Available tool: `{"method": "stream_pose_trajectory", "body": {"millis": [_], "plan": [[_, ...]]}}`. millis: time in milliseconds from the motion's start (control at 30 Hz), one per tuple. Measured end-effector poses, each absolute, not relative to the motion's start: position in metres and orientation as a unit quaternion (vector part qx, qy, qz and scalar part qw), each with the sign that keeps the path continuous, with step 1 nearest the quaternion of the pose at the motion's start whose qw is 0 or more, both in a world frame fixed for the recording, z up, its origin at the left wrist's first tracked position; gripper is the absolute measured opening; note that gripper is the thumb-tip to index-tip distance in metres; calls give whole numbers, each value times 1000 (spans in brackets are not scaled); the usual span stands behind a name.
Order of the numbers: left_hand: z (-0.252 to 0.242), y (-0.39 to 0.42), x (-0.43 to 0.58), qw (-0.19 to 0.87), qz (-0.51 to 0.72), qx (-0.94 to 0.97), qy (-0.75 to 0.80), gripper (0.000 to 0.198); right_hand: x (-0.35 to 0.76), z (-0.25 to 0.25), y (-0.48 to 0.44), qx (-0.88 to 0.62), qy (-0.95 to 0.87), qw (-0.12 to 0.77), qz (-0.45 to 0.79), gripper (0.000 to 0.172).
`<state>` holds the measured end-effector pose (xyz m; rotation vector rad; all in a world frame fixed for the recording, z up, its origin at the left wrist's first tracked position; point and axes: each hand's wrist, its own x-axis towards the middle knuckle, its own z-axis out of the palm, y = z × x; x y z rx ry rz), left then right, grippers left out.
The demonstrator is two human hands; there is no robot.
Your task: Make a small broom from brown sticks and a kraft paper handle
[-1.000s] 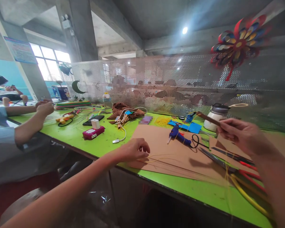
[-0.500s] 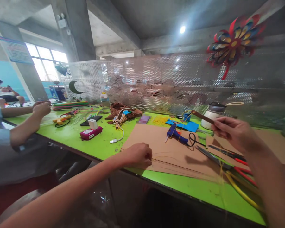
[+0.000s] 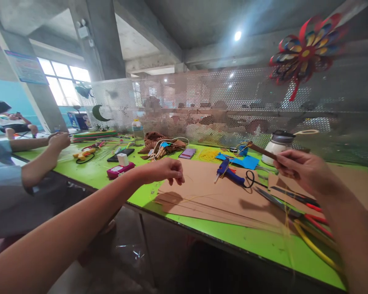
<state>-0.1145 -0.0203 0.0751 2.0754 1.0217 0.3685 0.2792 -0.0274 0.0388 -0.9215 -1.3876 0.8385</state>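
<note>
My left hand (image 3: 169, 170) hovers above a sheet of brown cardboard (image 3: 199, 179), its fingers bent down and drawn together. Whatever they pinch, if anything, is too small to make out. Between the thumb and fingers of my right hand (image 3: 302, 168) is a narrow flat brown strip (image 3: 262, 150), pointing left and slightly up. A thin yellow strand (image 3: 196, 197) lies across the cardboard below my left hand. The blue glue gun (image 3: 231, 173) rests on the cardboard between my hands. Under my right hand lie scissors (image 3: 313, 218) with red-and-yellow handles and a second dark-bladed tool (image 3: 294, 196).
Blue paper (image 3: 248, 161), yellow shreds (image 3: 209, 154), a white jug (image 3: 277, 147) and a phone (image 3: 187, 153) stand or lie farther back. A magenta box (image 3: 120, 169) and brown crumpled material (image 3: 159, 143) are left. A co-worker's hands (image 3: 59, 140) are at far left. A perforated screen (image 3: 202, 106) backs the table.
My left hand has lifted from the cardboard's front edge and moved up and left. The yellow strand there shows more of its length. My right hand keeps the brown strip almost still.
</note>
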Motion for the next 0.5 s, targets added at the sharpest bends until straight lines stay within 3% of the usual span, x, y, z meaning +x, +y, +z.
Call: {"method": "stream_pose_trajectory", "body": {"millis": [200,300,433,500], "plan": [[64,-28,-139,407,182,789,423,20,278,37,-27,-404,-599,582,373,15],[57,-32,-149,327,144,821,446,29,278,36,-25,-409,-608,577,362,19],[51,-39,-167,177,122,836,505,23,279,35,-23,-404,-619,579,344,22],[48,-41,-178,149,138,826,526,25,281,35,-22,-404,-625,576,338,22]]}}
